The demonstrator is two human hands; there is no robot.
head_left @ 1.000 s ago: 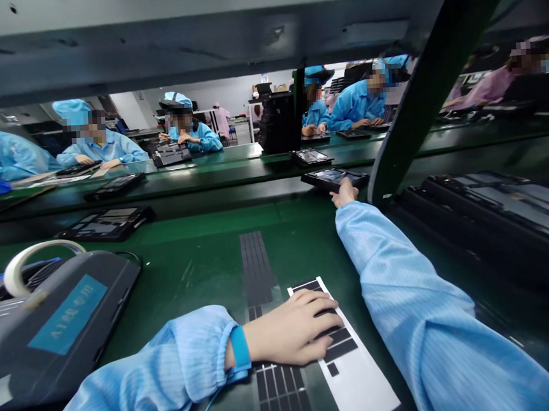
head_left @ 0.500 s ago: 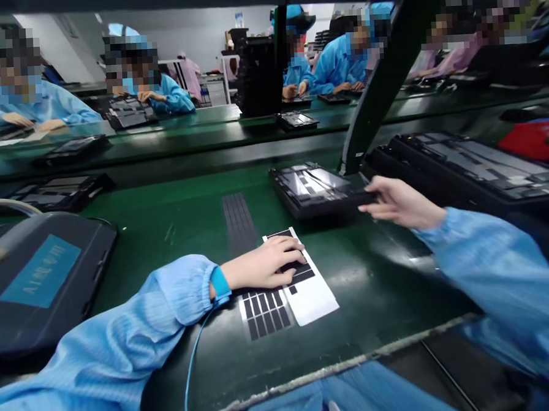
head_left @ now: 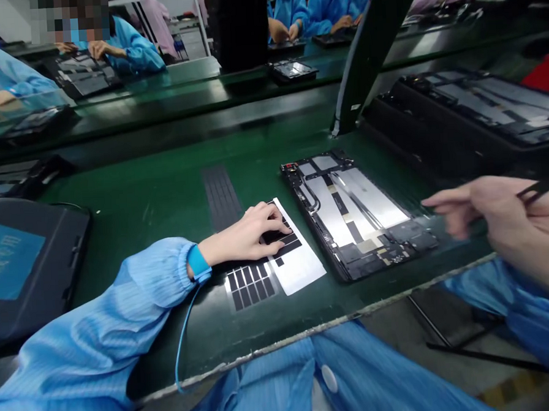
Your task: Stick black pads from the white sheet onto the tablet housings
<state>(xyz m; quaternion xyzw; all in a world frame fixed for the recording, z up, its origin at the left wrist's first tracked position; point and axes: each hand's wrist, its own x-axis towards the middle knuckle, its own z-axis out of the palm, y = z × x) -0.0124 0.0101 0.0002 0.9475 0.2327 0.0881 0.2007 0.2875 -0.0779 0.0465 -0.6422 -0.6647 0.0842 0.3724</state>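
My left hand, with a blue wrist strap, rests on a white backing sheet of black stickers. Its thumb and fingers are apart, fingertips on the black pieces. Right of the sheet, an opened tablet lies on the bench, its silver battery area and circuit board facing up. Beyond its right edge hovers my right hand, blurred and not touching the tablet. A slim dark tool sits between its thumb and palm; its kind is unclear. Under my left wrist lie a sticker sheet and a dark strip sheet.
A dark grey device with a blue label stands at left. Stacked black trays holding an opened tablet are at right. A green slanted post rises behind. Co-workers in blue sit across the line. The bench edge is near me.
The tablet, tilted with my right hand at its edge before, now lies flat nearer me. My right hand has let go and moved right. My left hand stays on the sheet; the view dips.
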